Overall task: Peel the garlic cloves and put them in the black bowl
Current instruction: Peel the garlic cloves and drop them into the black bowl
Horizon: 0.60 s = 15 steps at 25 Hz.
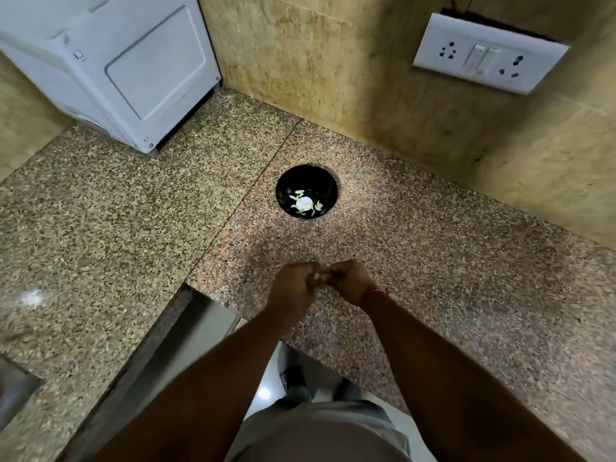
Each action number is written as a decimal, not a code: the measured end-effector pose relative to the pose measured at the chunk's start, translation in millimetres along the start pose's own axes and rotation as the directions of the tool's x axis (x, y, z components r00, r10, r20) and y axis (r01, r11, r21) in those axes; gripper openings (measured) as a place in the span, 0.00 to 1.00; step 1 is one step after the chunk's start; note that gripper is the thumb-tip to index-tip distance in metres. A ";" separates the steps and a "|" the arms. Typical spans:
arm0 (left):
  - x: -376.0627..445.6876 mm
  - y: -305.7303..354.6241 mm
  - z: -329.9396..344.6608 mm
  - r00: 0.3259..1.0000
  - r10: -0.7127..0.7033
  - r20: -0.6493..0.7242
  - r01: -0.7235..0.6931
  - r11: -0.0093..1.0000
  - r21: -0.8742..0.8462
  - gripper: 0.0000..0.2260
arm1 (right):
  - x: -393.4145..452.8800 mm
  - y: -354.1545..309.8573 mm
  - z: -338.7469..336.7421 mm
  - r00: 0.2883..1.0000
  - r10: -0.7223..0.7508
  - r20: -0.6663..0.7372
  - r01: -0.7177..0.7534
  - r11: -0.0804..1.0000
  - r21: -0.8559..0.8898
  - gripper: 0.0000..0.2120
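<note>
Left hand (293,285) and right hand (350,281) both pinch one garlic clove (320,279) between them; black bowl (306,191) sits beyond

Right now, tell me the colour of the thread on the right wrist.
Red thread, seen in the head view.
</note>
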State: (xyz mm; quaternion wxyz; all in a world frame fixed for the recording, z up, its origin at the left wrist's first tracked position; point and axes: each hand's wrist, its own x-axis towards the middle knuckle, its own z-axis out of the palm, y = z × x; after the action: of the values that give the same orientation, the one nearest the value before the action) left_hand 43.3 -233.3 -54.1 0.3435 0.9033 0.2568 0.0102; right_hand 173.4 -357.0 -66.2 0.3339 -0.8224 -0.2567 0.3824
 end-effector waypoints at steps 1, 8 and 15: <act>-6.7 8.1 3.5 0.999 0.043 -0.031 -0.046 0.996 -0.081 0.04 | -4.3 3.8 -3.2 1.000 0.004 0.009 -0.004 1.000 0.023 0.06; -17.3 37.2 9.3 0.979 0.013 -0.205 -0.081 0.942 -0.327 0.05 | -39.0 4.8 -35.2 0.998 0.054 0.033 -0.063 0.900 0.432 0.05; -21.1 75.8 5.5 0.967 -0.165 -0.193 -0.008 0.741 -0.671 0.06 | -62.8 0.8 -54.6 0.996 -0.070 -0.059 0.091 0.853 0.515 0.07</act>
State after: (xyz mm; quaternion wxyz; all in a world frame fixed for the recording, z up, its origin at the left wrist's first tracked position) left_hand 60.7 -294.5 -7.6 0.6099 0.7009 0.3137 0.1957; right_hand 181.0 -419.3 -11.6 0.5627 -0.6984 -0.1725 0.4073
